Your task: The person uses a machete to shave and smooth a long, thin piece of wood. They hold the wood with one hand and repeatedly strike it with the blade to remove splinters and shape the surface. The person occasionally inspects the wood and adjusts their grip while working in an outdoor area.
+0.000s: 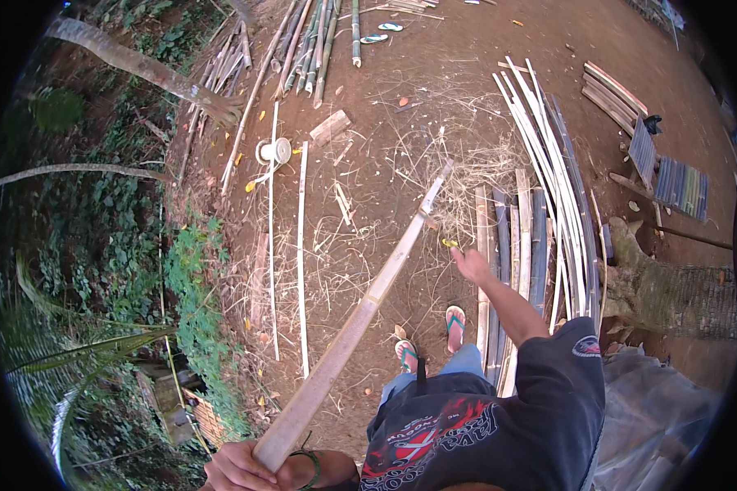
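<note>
A long split bamboo slat [348,331] slants from the lower left up to the middle of the view, its pale inner side showing. My left hand [250,468] is closed around its near end, low in the picture. Farther off, my right hand [471,266] is closed on a tool with a yellow-green end [449,243]. This tool reaches toward the slat near a notch or joint by its far end. Its working part is thin and dark, and I cannot make out whether it touches the slat.
Pale strips [549,155] and split bamboo pieces [502,245] lie to my right, beside a tree trunk [671,299]. Two thin strips [304,245] and a whitish spool [274,153] are left. Bamboo poles [311,49] lie far off. Shavings [487,168] litter the soil; plants border the left.
</note>
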`<state>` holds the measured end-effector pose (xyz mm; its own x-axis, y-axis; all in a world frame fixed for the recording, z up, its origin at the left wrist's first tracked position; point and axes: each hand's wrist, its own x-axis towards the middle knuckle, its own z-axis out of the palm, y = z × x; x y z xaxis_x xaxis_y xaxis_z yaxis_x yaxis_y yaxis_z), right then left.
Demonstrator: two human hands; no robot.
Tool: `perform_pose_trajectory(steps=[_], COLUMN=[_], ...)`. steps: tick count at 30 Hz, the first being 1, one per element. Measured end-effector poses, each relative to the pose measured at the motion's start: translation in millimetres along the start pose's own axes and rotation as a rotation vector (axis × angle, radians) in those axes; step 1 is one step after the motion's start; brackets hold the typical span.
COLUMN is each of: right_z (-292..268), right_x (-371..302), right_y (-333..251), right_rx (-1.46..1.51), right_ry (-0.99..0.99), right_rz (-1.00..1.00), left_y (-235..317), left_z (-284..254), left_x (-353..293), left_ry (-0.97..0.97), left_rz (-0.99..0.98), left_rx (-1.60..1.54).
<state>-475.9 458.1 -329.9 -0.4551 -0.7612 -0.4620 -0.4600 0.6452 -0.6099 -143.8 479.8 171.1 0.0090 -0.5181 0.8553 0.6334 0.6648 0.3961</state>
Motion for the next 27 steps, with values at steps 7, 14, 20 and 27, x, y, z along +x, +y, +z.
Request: perform_pose_trajectory(steps=[7, 14, 20, 27], right_z=[-17.2, -29.2, -9.3, -25.5], right_x=[6.4, -99.0, -145.7, -242.2], right_y=[-14.7, -41.5, -59.2, -155.1], right_rx=[0.072, 0.145, 0.401, 0.627], right_ry=[0.144, 0.013, 0.060, 0.007], right_rz=[-0.028, -0.236, -0.130, -0.374], left_y=[-8.7, 8.2, -0.8, 3.1], left_z=[9.6, -19.5, -37.1, -46.6], left_x=[-10.2, -4.7, 5.5, 6.3], left_ry=[0.208, 0.110, 0.086, -0.186], left_rz=[0.153, -0.082, -0.084, -0.195], left_rx=[-0.050, 0.103, -0.003, -0.181])
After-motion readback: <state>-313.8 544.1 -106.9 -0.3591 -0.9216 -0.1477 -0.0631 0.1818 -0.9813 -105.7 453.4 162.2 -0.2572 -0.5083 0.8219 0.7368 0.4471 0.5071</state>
